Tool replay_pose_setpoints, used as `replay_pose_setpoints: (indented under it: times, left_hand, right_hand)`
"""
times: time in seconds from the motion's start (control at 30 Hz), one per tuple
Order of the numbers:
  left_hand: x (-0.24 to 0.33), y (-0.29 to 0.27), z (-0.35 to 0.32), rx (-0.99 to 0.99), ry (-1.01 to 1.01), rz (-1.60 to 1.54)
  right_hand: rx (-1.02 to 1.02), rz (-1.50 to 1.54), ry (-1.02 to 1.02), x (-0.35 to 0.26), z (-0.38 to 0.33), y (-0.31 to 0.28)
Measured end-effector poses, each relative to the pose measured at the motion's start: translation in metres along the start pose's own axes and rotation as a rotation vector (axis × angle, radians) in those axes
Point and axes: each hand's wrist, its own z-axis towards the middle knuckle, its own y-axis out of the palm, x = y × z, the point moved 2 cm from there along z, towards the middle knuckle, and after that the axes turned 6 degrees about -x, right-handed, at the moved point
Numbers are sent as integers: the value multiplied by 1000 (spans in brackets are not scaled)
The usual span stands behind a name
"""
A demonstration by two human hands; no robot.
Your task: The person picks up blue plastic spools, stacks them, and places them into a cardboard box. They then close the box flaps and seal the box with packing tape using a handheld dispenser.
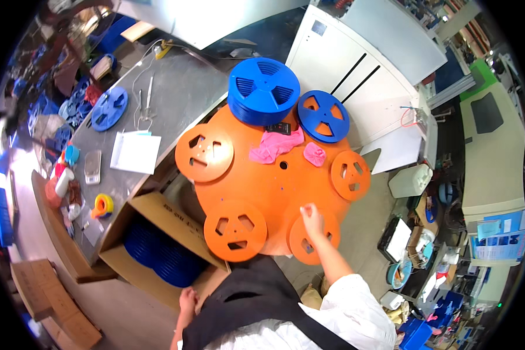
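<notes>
Reaching forward, the right hand (312,220) sits over the orange disc (299,234) on the counter (283,195); the left hand (188,299) hangs low beside the box (168,214). I cannot tell either hand's fingers' state.

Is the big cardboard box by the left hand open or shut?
Open. The cardboard box has a flap turned outward, and the blue discs inside show through its uncovered top.
</notes>
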Motion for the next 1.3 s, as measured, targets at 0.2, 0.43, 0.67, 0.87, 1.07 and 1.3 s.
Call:
replay_pose_setpoints:
  times: [0.2,0.43,0.67,0.87,1.07,1.3]
  left_hand:
    - [-7,38,-1,-158,-20,437]
    - [28,65,-22,-121,-239,317]
    - [43,76,-28,-51,-242,344]
    - [-3,69,12,-125,-59,311]
    - [41,91,38,-172,44,364]
    - [63,79,19,-247,93,-84]
  right_hand:
    - [347,-109,-163,18,251,26]
    - [72,-593,160,37,382,21]
    - [-29,-699,-365,16,336,-13]
    - [420,143,-168,-29,244,-175]
    - [136,1406,266,-82,72,-183]
    - [-112,1541,332,-134,-61,-148]
